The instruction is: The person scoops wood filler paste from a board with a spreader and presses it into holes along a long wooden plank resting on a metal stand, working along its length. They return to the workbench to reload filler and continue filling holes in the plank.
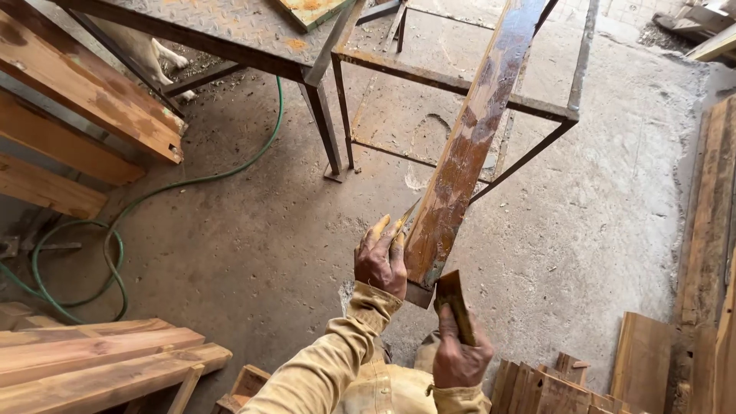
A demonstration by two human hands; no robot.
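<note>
A long wooden plank (468, 146), wet and glossy with a brownish coating, slopes from a metal frame down toward me. My left hand (380, 261) is at the left edge of its lower end, fingers stained yellow and partly spread, touching the plank's edge. Just below the plank's lower end my right hand (460, 356) grips a small flat stained tool (454, 300), like a scraper or brush, with its tip by the plank end. Both sleeves are tan.
A rusty metal frame (460, 84) and a checker-plate table (230, 31) stand ahead. A green hose (115, 230) loops on the concrete floor at left. Wooden planks are stacked at left (92, 360), upper left (84, 92), right (713, 230) and below right (552, 387).
</note>
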